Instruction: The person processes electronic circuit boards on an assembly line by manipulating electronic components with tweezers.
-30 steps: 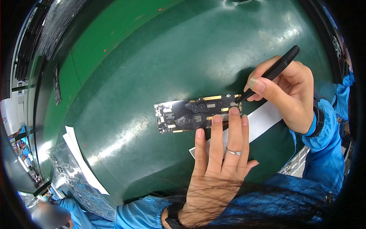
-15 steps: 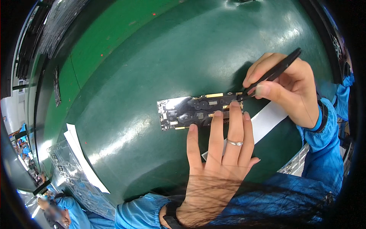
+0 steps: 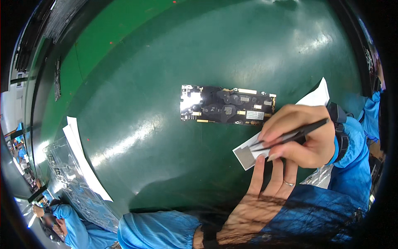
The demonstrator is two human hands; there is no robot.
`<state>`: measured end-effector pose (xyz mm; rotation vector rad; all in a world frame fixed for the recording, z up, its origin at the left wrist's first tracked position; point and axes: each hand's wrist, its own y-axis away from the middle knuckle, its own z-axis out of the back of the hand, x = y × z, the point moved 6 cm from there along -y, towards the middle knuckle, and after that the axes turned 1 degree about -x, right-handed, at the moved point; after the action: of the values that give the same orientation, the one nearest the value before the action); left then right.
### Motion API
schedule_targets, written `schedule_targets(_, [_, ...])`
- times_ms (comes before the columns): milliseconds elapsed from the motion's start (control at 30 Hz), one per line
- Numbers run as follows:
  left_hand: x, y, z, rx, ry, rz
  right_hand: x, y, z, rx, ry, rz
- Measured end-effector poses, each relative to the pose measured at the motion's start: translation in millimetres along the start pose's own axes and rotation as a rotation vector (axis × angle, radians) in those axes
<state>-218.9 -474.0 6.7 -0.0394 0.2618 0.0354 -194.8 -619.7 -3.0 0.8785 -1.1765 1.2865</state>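
Note:
My right hand (image 3: 296, 137) grips black tweezers (image 3: 309, 129). Their tips meet the grey patch (image 3: 245, 158) at the end of a white strip (image 3: 314, 98) that runs under this hand. My left hand (image 3: 269, 182), ring on one finger, reaches in from below with its fingers stretched out. Its fingertips touch the strip's near edge beside the patch; its thumb is hidden. Just beyond both hands a long black circuit board (image 3: 213, 108) with gold and silver parts lies flat, neither hand holding it.
At the left, white paper (image 3: 85, 159) lies over clear plastic trays (image 3: 68, 174). A narrow dark strip (image 3: 57, 79) lies farther off on the green tabletop (image 3: 157, 74). Another person in blue (image 3: 78, 224) sits at the lower left.
My left hand has left the circuit board and moved right to the white strip. The tweezers have come down from the board's right end to the strip's grey patch.

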Motion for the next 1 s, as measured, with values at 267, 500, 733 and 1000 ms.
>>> schedule_targets(267, [-4.5,-9.4,-11.9,-0.046,-0.013,0.141,-3.0,-5.8,-0.9,0.060,0.060,-0.098])
schedule_targets(500, [-7.3,-11.2,-17.0,-0.128,-0.021,0.185,4.4,-13.9,-0.3,0.088,0.079,-0.033])
schedule_targets(733, [10.3,-15.1,14.8,0.011,0.206,0.160,5.0,-5.6,23.9,-0.258,-0.091,-0.149])
schedule_targets(1000, [65.6,-17.9,7.9,0.115,-0.054,0.358,-7.0,-3.8,40.6,-0.444,-0.037,-0.284])
